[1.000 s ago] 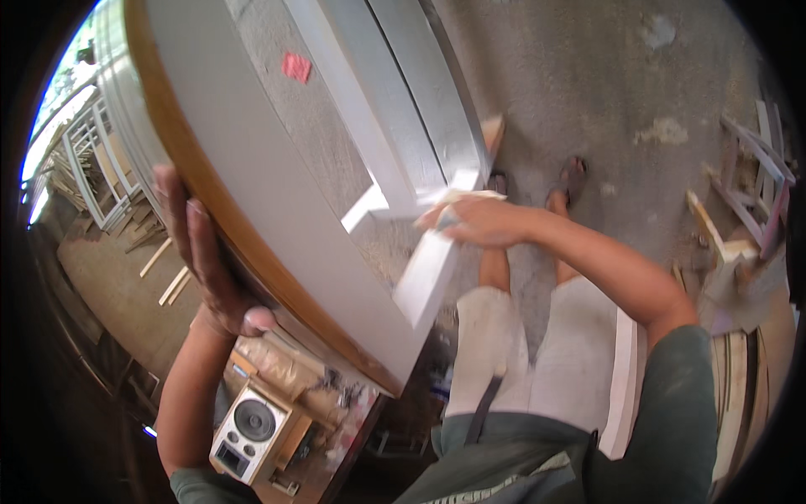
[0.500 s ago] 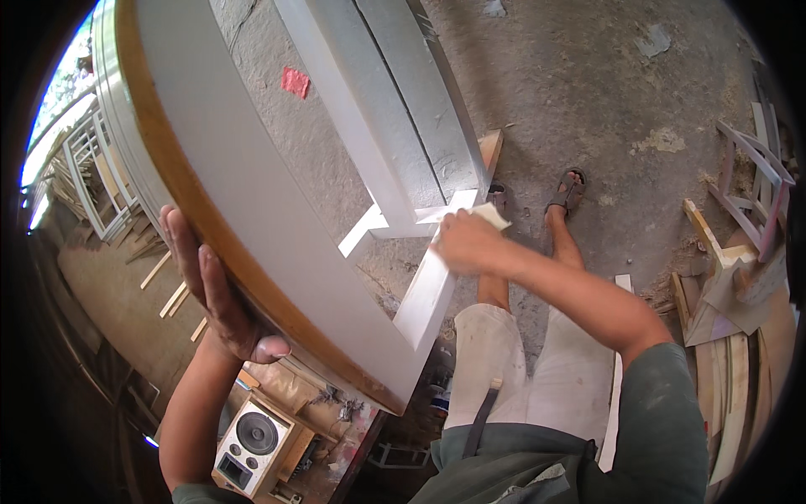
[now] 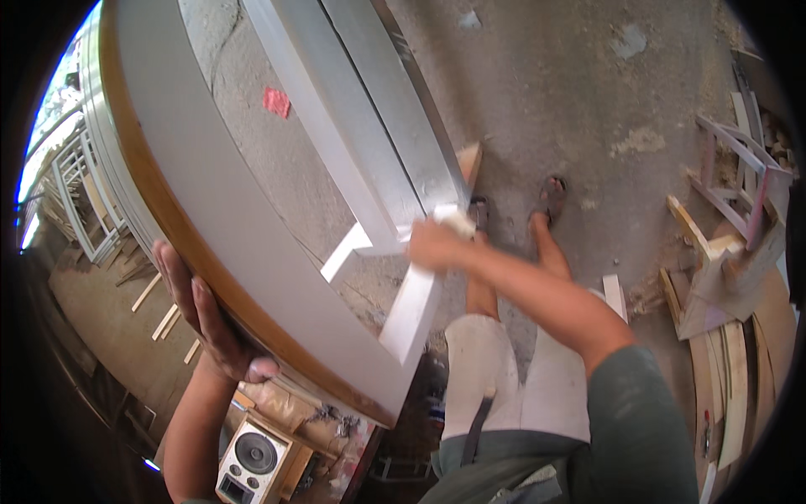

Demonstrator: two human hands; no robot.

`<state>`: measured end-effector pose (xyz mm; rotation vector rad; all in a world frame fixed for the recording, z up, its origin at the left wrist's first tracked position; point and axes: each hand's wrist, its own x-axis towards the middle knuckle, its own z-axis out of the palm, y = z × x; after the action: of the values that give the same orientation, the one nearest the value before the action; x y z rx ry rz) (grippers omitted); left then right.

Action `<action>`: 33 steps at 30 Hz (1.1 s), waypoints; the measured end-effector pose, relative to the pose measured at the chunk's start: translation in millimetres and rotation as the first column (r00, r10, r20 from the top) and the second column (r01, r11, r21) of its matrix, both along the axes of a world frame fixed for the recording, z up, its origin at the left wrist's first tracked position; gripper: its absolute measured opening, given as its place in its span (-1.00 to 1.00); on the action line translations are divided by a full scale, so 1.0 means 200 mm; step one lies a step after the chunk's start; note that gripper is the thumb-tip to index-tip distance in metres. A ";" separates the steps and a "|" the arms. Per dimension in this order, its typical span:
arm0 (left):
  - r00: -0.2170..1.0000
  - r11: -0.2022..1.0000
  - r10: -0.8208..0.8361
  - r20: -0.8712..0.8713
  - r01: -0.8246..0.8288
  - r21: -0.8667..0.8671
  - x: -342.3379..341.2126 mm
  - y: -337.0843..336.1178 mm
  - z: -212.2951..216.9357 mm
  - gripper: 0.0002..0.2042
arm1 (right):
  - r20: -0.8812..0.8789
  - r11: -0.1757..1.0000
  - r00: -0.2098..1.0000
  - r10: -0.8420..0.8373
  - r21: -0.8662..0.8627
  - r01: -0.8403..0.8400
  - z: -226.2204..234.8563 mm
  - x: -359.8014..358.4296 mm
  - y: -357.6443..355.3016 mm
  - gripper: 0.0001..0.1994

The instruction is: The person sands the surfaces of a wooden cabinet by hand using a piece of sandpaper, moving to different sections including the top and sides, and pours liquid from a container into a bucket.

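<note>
My left hand (image 3: 206,323) lies with straight fingers along the brown wooden edge (image 3: 155,185) of a large white panel (image 3: 222,181), its thumb apart from the fingers. The fingers are not wrapped round the edge. At the panel's lower end, a white-painted wooden frame (image 3: 407,315) joins it. My right hand (image 3: 435,247) is closed round a folded pale-yellow piece of sandpaper (image 3: 459,222) and presses it onto the frame near a corner joint. Motion blurs that hand and the sheet, and its fingertips are partly hidden.
A loudspeaker (image 3: 254,458) stands on a cluttered bench at the lower left. White slatted frames (image 3: 80,193) and loose wood strips (image 3: 168,322) lie at the left. Stacked boards (image 3: 735,395) and a pinkish frame (image 3: 739,172) are at the right. A red scrap (image 3: 276,102) lies on the concrete floor.
The whole view has shifted a little, so things sit lower and further left. My right hand has slid slightly left across the frame with the sandpaper. The left hand keeps its place on the edge.
</note>
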<state>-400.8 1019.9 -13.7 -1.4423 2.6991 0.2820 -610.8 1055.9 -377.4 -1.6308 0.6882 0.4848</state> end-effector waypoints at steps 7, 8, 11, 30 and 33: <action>0.999 1.000 -0.004 -0.047 0.005 0.024 -0.01 0.01 -0.02 0.04 | 0.064 0.985 0.993 -0.096 -0.135 0.104 0.21 0.09 0.41 -0.71; 0.998 0.999 -0.004 -0.056 0.006 0.034 -0.01 0.03 -0.01 0.03 | 0.146 0.992 0.989 -0.020 -0.122 0.038 0.24 0.08 0.41 -0.72; 0.997 1.000 0.017 -0.069 -0.016 0.016 -0.01 0.00 -0.06 0.02 | 0.239 0.985 0.962 0.134 -0.142 -0.102 0.10 0.06 0.24 -0.73; 0.998 1.000 0.003 -0.066 -0.001 0.028 -0.04 -0.01 -0.05 -0.01 | 0.204 0.983 0.979 0.000 0.179 -0.037 -0.15 0.01 0.26 -0.38; 0.998 1.000 -0.001 -0.065 0.003 0.030 -0.06 -0.02 -0.04 -0.03 | 0.219 0.999 0.975 0.047 0.008 -0.049 -0.10 -0.04 0.35 -0.23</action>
<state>-413.0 1016.5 -21.5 -1.4472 2.7347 0.3737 -617.9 1125.1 -397.5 -1.6616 0.4808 0.3367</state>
